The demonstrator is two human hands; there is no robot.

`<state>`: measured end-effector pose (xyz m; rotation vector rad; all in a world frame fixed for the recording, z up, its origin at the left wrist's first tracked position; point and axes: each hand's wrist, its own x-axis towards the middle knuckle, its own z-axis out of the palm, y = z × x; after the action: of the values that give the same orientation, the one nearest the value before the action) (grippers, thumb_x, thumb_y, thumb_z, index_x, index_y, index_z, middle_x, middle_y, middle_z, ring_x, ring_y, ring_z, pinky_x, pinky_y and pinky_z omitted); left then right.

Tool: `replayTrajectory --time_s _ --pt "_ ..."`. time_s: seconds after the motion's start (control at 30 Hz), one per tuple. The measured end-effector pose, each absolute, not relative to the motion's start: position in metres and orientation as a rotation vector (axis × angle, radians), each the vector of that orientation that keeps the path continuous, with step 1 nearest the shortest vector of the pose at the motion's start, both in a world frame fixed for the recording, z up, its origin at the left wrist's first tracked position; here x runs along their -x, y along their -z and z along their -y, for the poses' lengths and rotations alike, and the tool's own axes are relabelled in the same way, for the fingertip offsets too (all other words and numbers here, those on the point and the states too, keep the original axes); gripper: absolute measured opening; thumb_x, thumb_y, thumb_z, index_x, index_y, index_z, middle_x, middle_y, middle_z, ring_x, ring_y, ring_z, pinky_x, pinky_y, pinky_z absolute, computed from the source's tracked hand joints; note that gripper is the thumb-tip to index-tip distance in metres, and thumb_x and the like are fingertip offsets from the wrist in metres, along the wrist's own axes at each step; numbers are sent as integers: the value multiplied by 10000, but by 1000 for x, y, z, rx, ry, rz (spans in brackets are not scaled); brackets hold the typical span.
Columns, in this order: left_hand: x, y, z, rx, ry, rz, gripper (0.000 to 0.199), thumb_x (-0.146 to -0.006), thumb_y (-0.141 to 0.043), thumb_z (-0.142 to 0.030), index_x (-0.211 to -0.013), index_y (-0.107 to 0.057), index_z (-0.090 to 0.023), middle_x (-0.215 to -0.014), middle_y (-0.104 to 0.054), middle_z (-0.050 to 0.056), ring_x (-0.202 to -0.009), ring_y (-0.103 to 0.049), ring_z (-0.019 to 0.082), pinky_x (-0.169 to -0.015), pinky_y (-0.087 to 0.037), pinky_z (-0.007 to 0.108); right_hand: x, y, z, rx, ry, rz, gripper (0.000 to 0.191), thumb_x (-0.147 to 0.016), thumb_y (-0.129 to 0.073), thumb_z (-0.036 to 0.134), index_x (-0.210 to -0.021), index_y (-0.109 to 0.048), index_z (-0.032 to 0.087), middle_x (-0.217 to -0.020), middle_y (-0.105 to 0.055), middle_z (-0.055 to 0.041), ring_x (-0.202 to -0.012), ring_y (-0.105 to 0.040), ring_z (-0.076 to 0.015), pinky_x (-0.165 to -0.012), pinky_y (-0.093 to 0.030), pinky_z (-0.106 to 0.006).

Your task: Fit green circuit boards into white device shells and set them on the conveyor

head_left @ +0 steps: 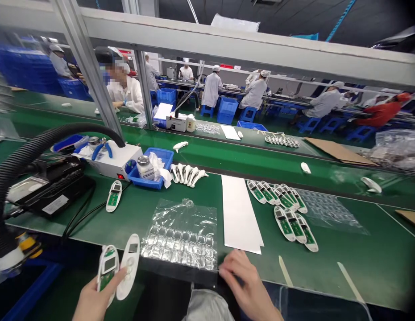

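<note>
A white sheet of paper (239, 214) lies on the green bench (361, 249), with rows of green circuit-board units (288, 207) just to its right. Behind it, white plastic shells (187, 174) rest beside a blue tray (154, 171) holding a small jar (145, 166). A white box with a red switch (115, 161) sits left of the tray, near a black corrugated hose (23, 154). Across the conveyor, workers in white coats (212, 89) sit at another line.
</note>
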<state>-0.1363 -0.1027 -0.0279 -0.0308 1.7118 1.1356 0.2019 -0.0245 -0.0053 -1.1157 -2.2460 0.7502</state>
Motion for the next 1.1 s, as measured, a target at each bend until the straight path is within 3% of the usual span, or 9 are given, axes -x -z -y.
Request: replayTrajectory --time_s 0.1,0.17,0.3,0.37,0.5,0.83,1.1 --pt "139 18 106 144 -1233 -1766 650 -362 -934 -306 -925 -664 -125 -773 -730 84 -652 -675 306 -570 -566 382 -190 17 4 1311 -680 2035 210 -978 -403 226 -847 -565 197 -823 -561 -42 -800 -523 -197 -742 -390 -347" --pt "130 13 105 68 -1314 -1776 638 -356 -929 -334 -899 -671 -122 -780 -726 78 -651 -661 276 -542 -545 343 -181 26 -7 1407 -594 2045 183 -961 -437 230 -835 -564 192 -826 -551 -45 -804 -514 -213 -734 -371 -354" --pt "80 10 88 -404 -1279 -1728 467 -485 -866 -454 -730 -670 -108 -529 -605 3 -486 -502 151 -421 -379 237 -170 36 -14 1506 -457 2098 139 -919 -510 203 -789 -558 192 -813 -557 -37 -796 -511 -225 -742 -330 -364" --pt "51 11 76 -665 -1190 -1676 397 -618 -776 -499 -714 -665 -130 -578 -633 23 -534 -536 174 -488 -416 256 -168 38 -14 1522 -464 2071 125 -909 -520 185 -794 -568 193 -815 -567 -31 -801 -523 -222 -744 -322 -358" --pt "18 16 61 -1002 -1072 -1642 340 -757 -621 -478 -890 -702 -176 -838 -719 73 -789 -633 273 -675 -471 308 -165 41 -14 1542 -501 1975 117 -898 -539 185 -790 -582 189 -805 -575 -19 -795 -540 -211 -755 -316 -350" --pt "21 26 64 -1038 -1025 -1700 347 -790 -578 -500 -895 -693 -190 -847 -717 70 -797 -632 264 -700 -471 293 -165 42 4 1228 -390 1872 119 -921 -499 192 -831 -577 188 -783 -557 -19 -756 -514 -184 -736 -310 -328" --pt "18 23 67 -774 -1119 -1599 395 -698 -692 -517 -789 -698 -133 -614 -668 63 -682 -623 265 -607 -491 301 -151 1 7 1238 -936 1601 198 -914 -537 304 -744 -564 203 -727 -521 9 -686 -467 -159 -673 -348 -282"
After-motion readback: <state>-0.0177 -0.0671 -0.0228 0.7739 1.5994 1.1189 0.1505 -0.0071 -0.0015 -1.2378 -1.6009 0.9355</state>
